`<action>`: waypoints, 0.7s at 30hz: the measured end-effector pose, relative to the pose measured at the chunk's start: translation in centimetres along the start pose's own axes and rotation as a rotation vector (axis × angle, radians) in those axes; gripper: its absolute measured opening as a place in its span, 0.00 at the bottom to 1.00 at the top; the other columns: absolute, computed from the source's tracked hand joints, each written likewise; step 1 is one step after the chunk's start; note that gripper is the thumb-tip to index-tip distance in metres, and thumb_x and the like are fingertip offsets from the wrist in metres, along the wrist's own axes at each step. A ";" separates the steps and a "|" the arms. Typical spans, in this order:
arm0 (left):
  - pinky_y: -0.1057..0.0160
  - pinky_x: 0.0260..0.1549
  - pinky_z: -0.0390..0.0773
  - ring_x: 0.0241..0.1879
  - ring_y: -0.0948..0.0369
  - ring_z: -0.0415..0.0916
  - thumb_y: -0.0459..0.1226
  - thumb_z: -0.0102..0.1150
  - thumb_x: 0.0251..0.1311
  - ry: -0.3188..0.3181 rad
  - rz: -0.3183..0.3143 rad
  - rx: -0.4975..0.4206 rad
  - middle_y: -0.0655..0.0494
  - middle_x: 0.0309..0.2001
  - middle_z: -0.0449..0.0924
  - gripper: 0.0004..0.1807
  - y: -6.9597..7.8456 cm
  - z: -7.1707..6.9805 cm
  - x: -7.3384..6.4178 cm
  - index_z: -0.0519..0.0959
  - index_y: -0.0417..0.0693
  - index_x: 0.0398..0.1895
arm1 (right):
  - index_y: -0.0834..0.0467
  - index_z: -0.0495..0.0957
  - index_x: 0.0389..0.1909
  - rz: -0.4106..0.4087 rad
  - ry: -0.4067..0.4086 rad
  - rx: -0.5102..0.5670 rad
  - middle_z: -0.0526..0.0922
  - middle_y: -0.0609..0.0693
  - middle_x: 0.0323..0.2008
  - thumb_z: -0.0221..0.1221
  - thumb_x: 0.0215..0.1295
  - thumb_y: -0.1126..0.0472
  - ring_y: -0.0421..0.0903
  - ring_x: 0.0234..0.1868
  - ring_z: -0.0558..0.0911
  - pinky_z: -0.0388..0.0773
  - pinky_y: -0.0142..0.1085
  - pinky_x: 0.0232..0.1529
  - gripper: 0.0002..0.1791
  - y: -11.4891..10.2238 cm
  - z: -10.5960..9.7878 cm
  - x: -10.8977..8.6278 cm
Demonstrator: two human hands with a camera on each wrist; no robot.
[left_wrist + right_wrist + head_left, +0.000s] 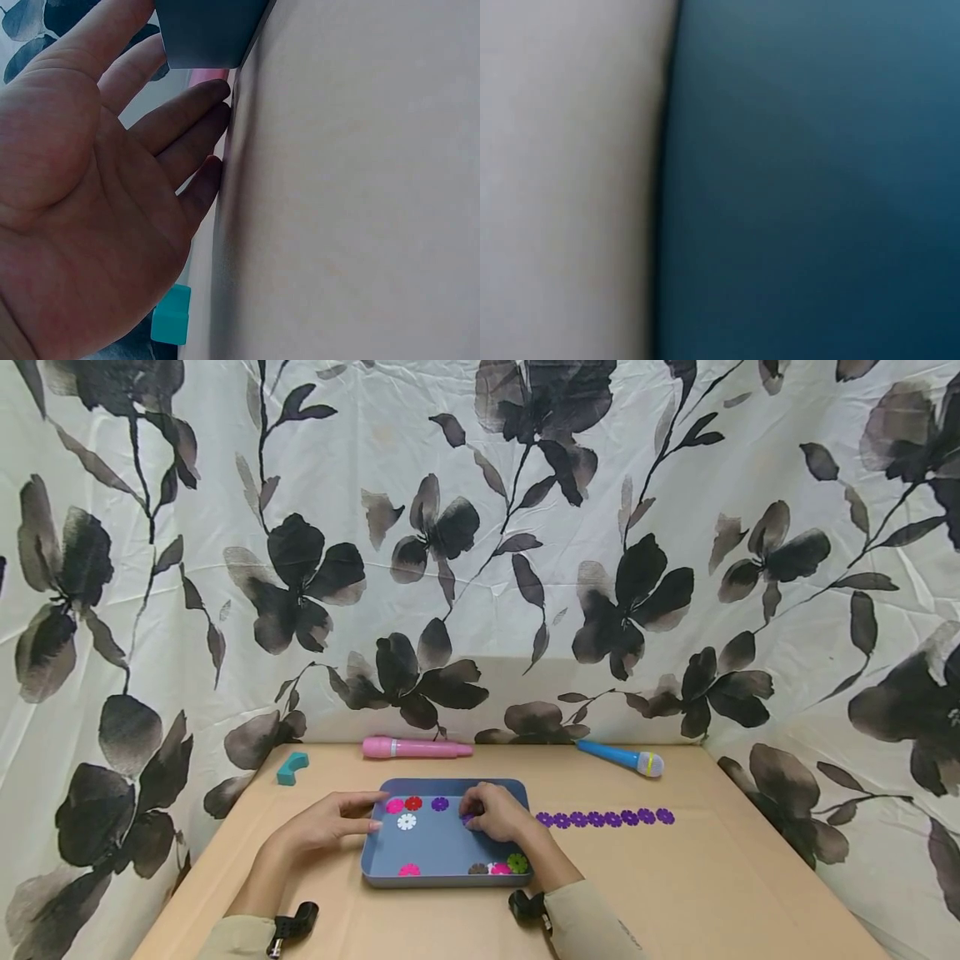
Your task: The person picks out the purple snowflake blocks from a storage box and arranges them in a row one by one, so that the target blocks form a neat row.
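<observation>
A blue-grey tray [442, 850] lies in the middle of the table in the head view. My left hand [318, 822] is at its left side, thumb and fingertips at the rim; in the left wrist view the fingers are spread and fairly straight beside the tray wall [210, 34]. Over the tray's right half, my right hand [497, 810] pinches a purple flower-shaped disc [468, 818], partly hidden by the fingers. Near the far left inside lie a pink disc [394, 807], a red disc [413, 803], a white disc [407, 822] and another purple disc [440, 804].
Along the tray's near side lie a pink disc [408, 869], a brown disc [477, 869] and a green disc [517, 862]. A row of purple discs [596, 819] extends right. Behind are a pink microphone [420, 748], a blue microphone [611, 757] and a teal block [292, 768].
</observation>
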State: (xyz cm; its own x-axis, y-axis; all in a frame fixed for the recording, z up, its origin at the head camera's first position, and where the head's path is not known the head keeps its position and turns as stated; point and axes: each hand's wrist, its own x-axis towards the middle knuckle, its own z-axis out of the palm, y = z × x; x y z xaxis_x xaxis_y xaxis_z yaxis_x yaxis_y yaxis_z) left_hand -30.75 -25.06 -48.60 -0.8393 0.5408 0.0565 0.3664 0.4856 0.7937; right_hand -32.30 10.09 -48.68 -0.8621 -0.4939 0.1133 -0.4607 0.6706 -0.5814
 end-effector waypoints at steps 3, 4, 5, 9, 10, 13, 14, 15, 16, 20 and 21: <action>0.75 0.71 0.64 0.78 0.40 0.60 0.47 0.66 0.69 0.001 0.000 -0.004 0.42 0.74 0.71 0.33 0.0 0.0 0.0 0.73 0.44 0.73 | 0.53 0.87 0.37 -0.010 0.012 -0.019 0.80 0.44 0.35 0.71 0.64 0.66 0.38 0.36 0.75 0.76 0.29 0.38 0.05 -0.2 -0.1 -0.2; 0.74 0.71 0.64 0.78 0.40 0.60 0.47 0.66 0.69 0.002 -0.002 -0.003 0.42 0.74 0.71 0.33 0.0 0.0 0.0 0.73 0.45 0.73 | 0.54 0.87 0.37 -0.013 0.016 -0.024 0.80 0.44 0.35 0.71 0.64 0.66 0.38 0.36 0.76 0.76 0.29 0.38 0.05 -0.3 -0.2 -0.2; 0.75 0.71 0.64 0.78 0.40 0.60 0.47 0.66 0.69 0.003 -0.005 -0.002 0.42 0.74 0.71 0.33 0.0 0.0 0.0 0.73 0.45 0.73 | 0.54 0.88 0.37 -0.016 0.018 -0.024 0.81 0.45 0.35 0.72 0.64 0.66 0.38 0.36 0.76 0.76 0.29 0.38 0.04 -0.3 -0.3 -0.3; 0.71 0.73 0.65 0.78 0.41 0.60 0.48 0.66 0.69 0.004 -0.019 0.000 0.43 0.74 0.71 0.33 0.0 0.1 0.0 0.73 0.47 0.74 | 0.56 0.89 0.38 -0.019 0.019 0.002 0.85 0.46 0.37 0.73 0.62 0.65 0.37 0.36 0.79 0.79 0.29 0.37 0.05 -0.3 -0.6 -0.5; 0.70 0.74 0.65 0.78 0.41 0.60 0.48 0.66 0.69 0.006 -0.021 0.001 0.43 0.74 0.71 0.33 0.0 0.1 0.0 0.74 0.47 0.74 | 0.57 0.90 0.38 -0.013 0.018 0.023 0.86 0.46 0.37 0.74 0.61 0.65 0.36 0.35 0.80 0.80 0.29 0.36 0.06 -0.2 -0.7 -0.6; 0.66 0.75 0.66 0.78 0.41 0.60 0.48 0.66 0.69 0.007 -0.015 -0.002 0.43 0.74 0.71 0.33 -0.1 0.1 0.0 0.74 0.47 0.73 | 0.60 0.90 0.41 -0.004 0.019 0.111 0.86 0.48 0.37 0.73 0.62 0.66 0.36 0.32 0.84 0.83 0.29 0.33 0.07 0.0 -1.0 -0.8; 0.66 0.75 0.66 0.78 0.41 0.61 0.48 0.66 0.69 0.008 -0.015 -0.002 0.43 0.74 0.71 0.33 -0.1 0.1 0.0 0.74 0.47 0.73 | 0.61 0.89 0.42 -0.002 0.024 0.143 0.86 0.49 0.37 0.72 0.62 0.66 0.36 0.31 0.85 0.84 0.29 0.32 0.08 0.1 -1.2 -0.8; 0.66 0.74 0.66 0.77 0.41 0.61 0.48 0.66 0.69 0.008 -0.015 -0.004 0.43 0.74 0.72 0.33 -0.2 0.1 0.0 0.74 0.47 0.73 | 0.62 0.89 0.43 -0.001 0.033 0.173 0.86 0.49 0.37 0.71 0.63 0.67 0.37 0.30 0.85 0.84 0.29 0.31 0.08 0.1 -1.3 -0.9; 0.69 0.74 0.66 0.77 0.41 0.61 0.49 0.67 0.69 0.008 -0.015 -0.002 0.43 0.74 0.72 0.33 -0.2 0.1 0.0 0.74 0.47 0.73 | 0.63 0.89 0.45 -0.002 0.046 0.204 0.86 0.50 0.37 0.70 0.64 0.68 0.38 0.29 0.86 0.85 0.29 0.30 0.09 0.2 -1.4 -0.9; 0.76 0.70 0.64 0.77 0.42 0.61 0.49 0.67 0.69 0.008 -0.026 -0.002 0.44 0.74 0.72 0.34 -0.3 0.1 0.1 0.73 0.48 0.74 | 0.67 0.88 0.47 -0.022 0.129 0.271 0.87 0.53 0.38 0.67 0.67 0.70 0.41 0.29 0.86 0.85 0.29 0.30 0.09 0.6 -2.3 -1.2; 0.77 0.70 0.64 0.77 0.42 0.61 0.49 0.67 0.69 0.008 -0.029 0.000 0.45 0.74 0.72 0.34 -0.4 0.1 0.1 0.73 0.48 0.74 | 0.67 0.88 0.47 -0.023 0.154 0.275 0.88 0.54 0.39 0.67 0.67 0.70 0.41 0.30 0.86 0.85 0.29 0.30 0.09 0.7 -2.5 -1.3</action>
State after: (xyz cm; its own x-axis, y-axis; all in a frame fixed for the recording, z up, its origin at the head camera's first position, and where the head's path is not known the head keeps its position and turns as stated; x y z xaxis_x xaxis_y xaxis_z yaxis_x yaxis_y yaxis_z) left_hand -30.94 -25.12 -48.94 -0.8528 0.5208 0.0387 0.3421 0.5012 0.7948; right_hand -32.04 12.59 -47.20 -0.8835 -0.4038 0.2374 -0.4242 0.4747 -0.7711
